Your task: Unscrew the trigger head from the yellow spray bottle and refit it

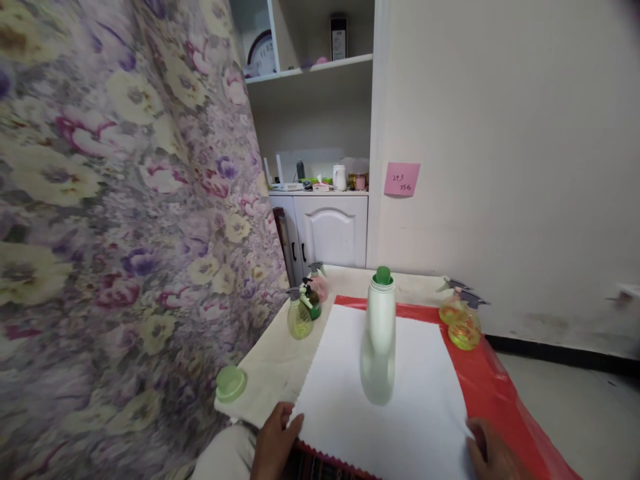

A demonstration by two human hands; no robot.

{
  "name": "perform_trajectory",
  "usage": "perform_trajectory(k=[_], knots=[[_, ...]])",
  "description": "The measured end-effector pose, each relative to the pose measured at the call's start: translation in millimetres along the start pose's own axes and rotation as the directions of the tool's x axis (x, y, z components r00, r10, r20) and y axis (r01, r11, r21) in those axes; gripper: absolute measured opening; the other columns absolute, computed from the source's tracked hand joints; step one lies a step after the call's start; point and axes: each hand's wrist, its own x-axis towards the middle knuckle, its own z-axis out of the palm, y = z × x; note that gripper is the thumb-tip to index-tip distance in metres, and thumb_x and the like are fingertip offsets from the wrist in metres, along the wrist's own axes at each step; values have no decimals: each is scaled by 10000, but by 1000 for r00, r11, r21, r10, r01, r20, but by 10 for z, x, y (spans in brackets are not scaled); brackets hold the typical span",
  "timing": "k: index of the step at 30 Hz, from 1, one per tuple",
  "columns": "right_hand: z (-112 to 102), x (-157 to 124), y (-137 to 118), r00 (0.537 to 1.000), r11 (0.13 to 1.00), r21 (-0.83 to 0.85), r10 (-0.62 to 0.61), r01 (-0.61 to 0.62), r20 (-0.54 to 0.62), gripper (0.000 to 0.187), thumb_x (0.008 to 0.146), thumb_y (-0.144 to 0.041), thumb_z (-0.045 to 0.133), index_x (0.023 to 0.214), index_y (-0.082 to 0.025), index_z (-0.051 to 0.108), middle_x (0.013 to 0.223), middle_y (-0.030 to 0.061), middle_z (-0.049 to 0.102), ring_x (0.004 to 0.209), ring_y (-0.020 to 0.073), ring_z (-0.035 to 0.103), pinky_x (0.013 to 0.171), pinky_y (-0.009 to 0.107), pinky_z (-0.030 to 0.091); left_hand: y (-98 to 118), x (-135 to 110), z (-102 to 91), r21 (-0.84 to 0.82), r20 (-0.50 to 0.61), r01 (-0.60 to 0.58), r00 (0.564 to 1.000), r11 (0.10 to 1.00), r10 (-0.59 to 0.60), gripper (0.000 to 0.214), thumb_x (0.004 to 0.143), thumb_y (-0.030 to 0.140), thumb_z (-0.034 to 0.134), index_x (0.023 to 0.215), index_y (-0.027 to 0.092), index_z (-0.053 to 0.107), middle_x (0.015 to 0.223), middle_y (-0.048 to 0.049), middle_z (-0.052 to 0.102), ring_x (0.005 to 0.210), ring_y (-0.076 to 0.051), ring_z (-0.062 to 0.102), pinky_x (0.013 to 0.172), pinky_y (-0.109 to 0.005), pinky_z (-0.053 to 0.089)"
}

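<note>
A pale green plastic bottle (380, 340) stands uncapped on a white sheet (330, 400) with a zigzag edge; a darker green piece (383, 275) shows at its mouth. My left hand (275, 440) rests by the sheet's near left edge, thumb and forefinger apart. At the right edge is my right hand (493, 450), its thumb and fingertip also apart, touching or close to the sheet. Neither hand visibly holds anything; the lower fingers are hidden. A light green cap (231, 383) sits at the table's left corner.
Spray bottles, one yellowish (300, 320), one dark green (313, 303) and one pink (319, 283), stand at the left. Two yellow spray bottles (465, 330) are at the right on red plastic sheeting (480, 380). A flowered curtain (150, 233) hangs beside the table.
</note>
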Motion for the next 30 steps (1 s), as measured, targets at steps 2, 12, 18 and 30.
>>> perform_trajectory(k=[2,12,18,30], knots=[[44,15,45,1000,1000,24,3,-3,-1,380,794,-428,388,1086,-216,507,1123,134,666,1006,253,662,839,372,522,2,-2,2,7,-20,3,1000,1000,-3,190,696,419,563,757,240,572,733,9,716,783,-230,692,718,-311,519],[93,90,169,998,996,83,-35,31,46,505,793,-412,417,1210,-144,512,1210,174,647,1095,280,637,925,381,512,-14,-16,12,46,-44,16,999,999,-14,266,698,458,535,835,232,568,791,-30,737,858,-260,704,751,-337,530],[118,65,204,998,998,39,-46,44,38,517,824,-430,376,1185,-111,563,1248,196,632,1136,286,617,985,398,482,16,-27,-3,67,-39,21,999,998,-18,234,695,430,535,834,244,556,784,-14,738,855,-251,708,735,-324,534],[50,-101,166,993,995,-65,-87,82,-83,492,793,-511,448,1134,-197,613,1168,122,704,1048,288,671,879,387,556,38,-83,13,-2,66,17,998,1000,-17,247,737,466,467,792,231,525,677,9,671,620,-217,681,628,-309,504]])
